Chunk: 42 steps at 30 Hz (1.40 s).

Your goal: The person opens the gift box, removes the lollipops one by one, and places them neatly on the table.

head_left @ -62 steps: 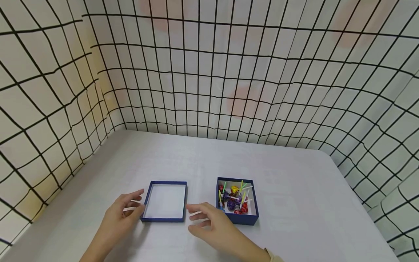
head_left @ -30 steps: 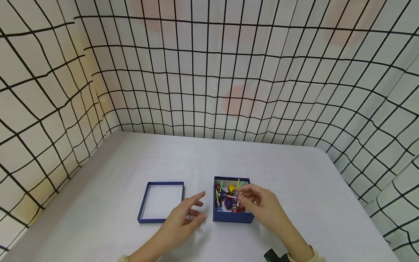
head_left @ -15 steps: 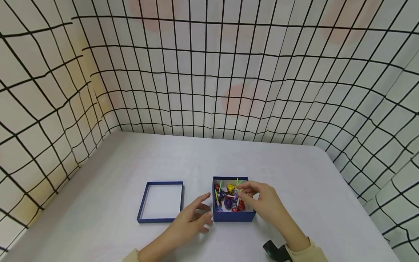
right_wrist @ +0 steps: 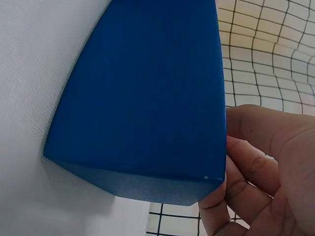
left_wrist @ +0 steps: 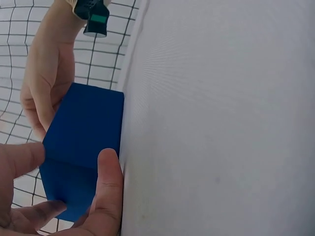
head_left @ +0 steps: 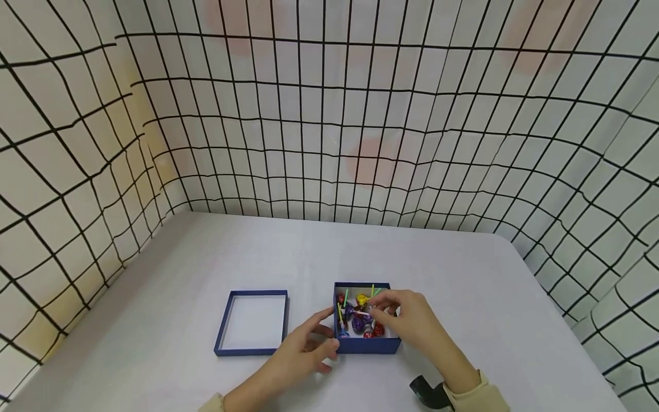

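Observation:
A blue box [head_left: 368, 345] holds several wrapped lollipops [head_left: 358, 324] with yellow, green and white sticks. My left hand [head_left: 304, 350] touches the box's near left corner, its thumb [left_wrist: 109, 179] on the front wall and fingers against the side. From the right, my right hand [head_left: 412, 317] reaches over the rim, thumb and forefinger close together among the lollipops. Whether they pinch a lollipop is hidden; in the right wrist view the box wall covers the fingertips. Left of the box lies a shallow blue lid [head_left: 219, 342] with its white inside up.
Everything stands on a white-covered table [head_left: 437, 269]. A white backdrop with a black grid [head_left: 309, 137] rises behind the table and at both sides. Near my right sleeve shows a black device [head_left: 429, 393].
Both hands have moved right from beside the lid. The left has come to the box's left corner, and the right has reached in over the lollipops. Lately, only small finger shifts.

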Each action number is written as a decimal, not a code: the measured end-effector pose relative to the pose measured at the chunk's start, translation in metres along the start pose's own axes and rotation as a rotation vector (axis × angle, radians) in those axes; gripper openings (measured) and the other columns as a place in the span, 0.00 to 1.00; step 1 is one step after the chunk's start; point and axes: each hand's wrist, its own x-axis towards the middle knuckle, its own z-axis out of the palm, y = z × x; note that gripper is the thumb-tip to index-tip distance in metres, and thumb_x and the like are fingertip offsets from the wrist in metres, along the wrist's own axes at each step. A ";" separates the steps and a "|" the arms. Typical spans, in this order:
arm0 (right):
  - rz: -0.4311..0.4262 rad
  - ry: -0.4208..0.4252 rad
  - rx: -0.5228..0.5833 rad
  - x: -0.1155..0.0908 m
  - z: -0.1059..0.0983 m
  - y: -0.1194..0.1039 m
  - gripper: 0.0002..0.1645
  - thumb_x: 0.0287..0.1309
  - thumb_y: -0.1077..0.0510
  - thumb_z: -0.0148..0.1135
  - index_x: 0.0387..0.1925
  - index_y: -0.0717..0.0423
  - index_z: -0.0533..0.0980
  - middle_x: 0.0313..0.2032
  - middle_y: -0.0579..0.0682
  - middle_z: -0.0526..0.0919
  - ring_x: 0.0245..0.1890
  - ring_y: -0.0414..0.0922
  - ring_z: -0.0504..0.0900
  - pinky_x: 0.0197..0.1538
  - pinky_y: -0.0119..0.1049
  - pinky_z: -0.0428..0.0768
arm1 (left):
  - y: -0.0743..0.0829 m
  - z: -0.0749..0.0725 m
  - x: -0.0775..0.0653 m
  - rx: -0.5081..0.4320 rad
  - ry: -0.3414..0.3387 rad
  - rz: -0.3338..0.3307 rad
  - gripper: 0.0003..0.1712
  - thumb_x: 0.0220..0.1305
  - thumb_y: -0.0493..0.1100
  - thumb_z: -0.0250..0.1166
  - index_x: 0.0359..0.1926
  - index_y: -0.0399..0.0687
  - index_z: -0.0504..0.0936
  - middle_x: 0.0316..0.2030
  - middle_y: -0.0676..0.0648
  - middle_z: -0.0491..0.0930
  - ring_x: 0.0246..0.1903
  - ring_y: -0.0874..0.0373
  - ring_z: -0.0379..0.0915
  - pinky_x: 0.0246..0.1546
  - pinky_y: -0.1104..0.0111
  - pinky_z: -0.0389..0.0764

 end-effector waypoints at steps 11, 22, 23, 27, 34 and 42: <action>-0.034 -0.020 -0.015 -0.001 0.005 -0.003 0.03 0.63 0.56 0.78 0.39 0.48 0.90 0.31 0.39 0.89 0.31 0.35 0.79 0.33 0.29 0.76 | -0.001 0.000 0.001 0.000 0.018 -0.006 0.38 0.81 0.47 0.64 0.84 0.52 0.61 0.59 0.38 0.79 0.45 0.51 0.85 0.39 0.60 0.93; -0.056 -0.047 -0.018 0.000 0.008 -0.001 0.04 0.62 0.54 0.78 0.36 0.48 0.89 0.28 0.39 0.88 0.29 0.35 0.79 0.32 0.28 0.76 | -0.002 -0.001 0.002 -0.009 0.017 0.007 0.37 0.81 0.46 0.64 0.84 0.52 0.62 0.58 0.37 0.79 0.45 0.51 0.85 0.39 0.60 0.93; -0.051 -0.042 -0.019 0.000 0.008 -0.001 0.03 0.63 0.55 0.78 0.36 0.47 0.89 0.28 0.39 0.87 0.29 0.35 0.78 0.31 0.29 0.76 | -0.002 -0.001 0.002 -0.009 0.017 0.007 0.37 0.81 0.46 0.64 0.84 0.52 0.62 0.58 0.37 0.79 0.45 0.51 0.85 0.39 0.60 0.93; -0.003 -0.010 -0.004 0.002 0.011 -0.003 0.02 0.63 0.58 0.77 0.36 0.47 0.89 0.28 0.39 0.87 0.29 0.37 0.78 0.30 0.29 0.76 | -0.002 -0.001 0.002 -0.012 0.016 0.001 0.37 0.81 0.47 0.64 0.83 0.51 0.62 0.59 0.37 0.79 0.45 0.51 0.86 0.39 0.60 0.93; 0.026 0.072 0.018 0.003 0.012 -0.002 0.05 0.63 0.62 0.76 0.35 0.48 0.89 0.29 0.41 0.88 0.30 0.38 0.79 0.31 0.29 0.75 | -0.002 -0.001 0.003 -0.007 0.014 0.000 0.37 0.81 0.47 0.64 0.83 0.50 0.62 0.59 0.37 0.78 0.45 0.52 0.85 0.39 0.61 0.93; -0.024 0.116 0.020 0.005 0.002 0.005 0.03 0.65 0.55 0.76 0.37 0.49 0.88 0.33 0.40 0.91 0.36 0.38 0.84 0.40 0.36 0.79 | -0.001 -0.001 0.002 -0.014 0.015 0.004 0.37 0.80 0.47 0.64 0.83 0.50 0.62 0.59 0.37 0.78 0.45 0.52 0.85 0.39 0.62 0.93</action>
